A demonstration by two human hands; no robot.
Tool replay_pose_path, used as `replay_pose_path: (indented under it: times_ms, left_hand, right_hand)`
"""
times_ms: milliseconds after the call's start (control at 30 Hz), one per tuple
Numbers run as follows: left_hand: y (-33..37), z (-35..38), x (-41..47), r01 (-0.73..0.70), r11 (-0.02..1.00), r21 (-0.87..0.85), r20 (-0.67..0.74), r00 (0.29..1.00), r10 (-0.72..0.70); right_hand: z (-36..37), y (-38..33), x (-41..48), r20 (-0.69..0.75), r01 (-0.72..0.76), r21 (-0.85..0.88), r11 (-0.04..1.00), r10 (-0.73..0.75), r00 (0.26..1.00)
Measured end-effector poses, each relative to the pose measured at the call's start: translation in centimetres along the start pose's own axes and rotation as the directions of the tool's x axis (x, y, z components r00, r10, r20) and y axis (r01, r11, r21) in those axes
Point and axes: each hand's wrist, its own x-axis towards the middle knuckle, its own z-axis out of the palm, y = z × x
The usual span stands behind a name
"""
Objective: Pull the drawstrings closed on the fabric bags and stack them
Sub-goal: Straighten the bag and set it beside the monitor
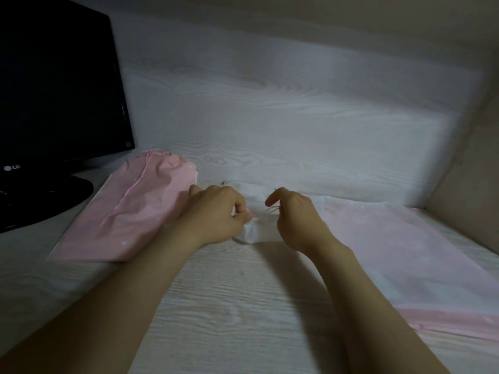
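Note:
A pale pink fabric bag lies flat on the right of the desk, its white gathered mouth pointing left toward the middle. My left hand grips that bunched white mouth. My right hand pinches the thin white drawstrings just to the right of the mouth, index finger raised. A second pink bag lies on the left, partly under my left hand's fingertips, with its top edge folded.
A black monitor on a round black stand fills the far left. The white wood-grain desk meets a back panel and a beige side wall on the right.

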Motion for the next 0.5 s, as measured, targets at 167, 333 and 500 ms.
replay_pose_path:
  times_ms: [167, 333, 500]
  left_hand:
    - [0.2, 0.2, 0.4, 0.081, 0.997, 0.004, -0.065, 0.995, -0.081]
    - [0.6, -0.1, 0.7, 0.12, 0.988, -0.101, -0.125, 0.983, -0.133]
    - [0.8, -0.3, 0.9, 0.242, 0.868, -0.434, -0.006, 0.962, -0.272]
  right_hand:
    - [0.2, -0.7, 0.1, -0.11, 0.011, 0.053, 0.999, -0.006, 0.994]
    - [-0.1, -1.3, 0.0, -0.13, -0.071, -0.021, 0.997, 0.068, 0.989]
    - [-0.4, -1.5, 0.0, -0.18, -0.048, 0.054, 0.997, 0.057, 0.982]
